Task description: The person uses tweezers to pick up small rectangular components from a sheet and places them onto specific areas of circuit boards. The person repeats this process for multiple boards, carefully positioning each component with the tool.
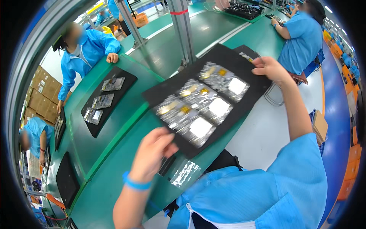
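Between both hands is a black flat tray [253, 76] bearing three circuit boards in a row. Each one, like the middle circuit board [206, 100], has a bright white square and a small yellow patch. My left hand [152, 150], with a blue band on its wrist, grips the tray's near left edge; motion blurs it slightly. At the far right corner, my right hand [270, 70] pinches the tray's edge, its thumb and fingers closed. The tray looks raised above the green bench [126, 164], though its underside is hidden.
Another black tray [126, 78] with three boards lies across the green divider strip [103, 160]. A plain black tray [66, 179] is at the left. White labels [185, 173] lie near my body. A metal post [182, 30] stands beyond. Co-workers [82, 49] occupy both sides.
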Demonstrator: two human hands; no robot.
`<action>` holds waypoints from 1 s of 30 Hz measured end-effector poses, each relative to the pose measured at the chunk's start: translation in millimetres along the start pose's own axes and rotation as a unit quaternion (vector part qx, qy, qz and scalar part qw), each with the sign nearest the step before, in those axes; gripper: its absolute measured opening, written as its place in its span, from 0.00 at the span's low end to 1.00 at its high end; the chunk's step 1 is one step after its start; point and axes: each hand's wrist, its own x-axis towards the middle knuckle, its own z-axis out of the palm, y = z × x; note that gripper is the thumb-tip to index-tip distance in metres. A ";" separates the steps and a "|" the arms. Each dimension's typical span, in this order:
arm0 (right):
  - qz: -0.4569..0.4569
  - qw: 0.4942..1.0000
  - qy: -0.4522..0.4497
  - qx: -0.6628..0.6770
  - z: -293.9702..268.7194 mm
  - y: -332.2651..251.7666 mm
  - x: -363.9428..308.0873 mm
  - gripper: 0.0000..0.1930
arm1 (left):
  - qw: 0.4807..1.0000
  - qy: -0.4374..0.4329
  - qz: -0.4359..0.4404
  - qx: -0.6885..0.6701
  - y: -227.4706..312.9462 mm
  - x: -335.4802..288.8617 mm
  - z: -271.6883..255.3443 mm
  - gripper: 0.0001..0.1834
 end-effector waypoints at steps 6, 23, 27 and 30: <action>-0.044 0.963 0.137 -0.226 -94.6 81.3 81.4 0.17 | 0.991 -0.105 0.076 0.025 -18.4 146.3 92.7 0.09; -0.267 0.956 0.094 -0.076 77.9 -55.0 2.4 0.16 | 0.415 0.255 0.116 0.866 24.0 84.2 -268.5 0.08; -0.199 0.969 -0.063 0.133 130.8 -99.6 -38.8 0.25 | 0.433 0.225 0.101 0.867 29.8 90.2 -268.5 0.05; -0.187 0.962 -0.090 0.180 162.0 -107.5 -54.8 0.29 | 0.419 0.234 0.168 0.861 19.1 77.7 -261.4 0.05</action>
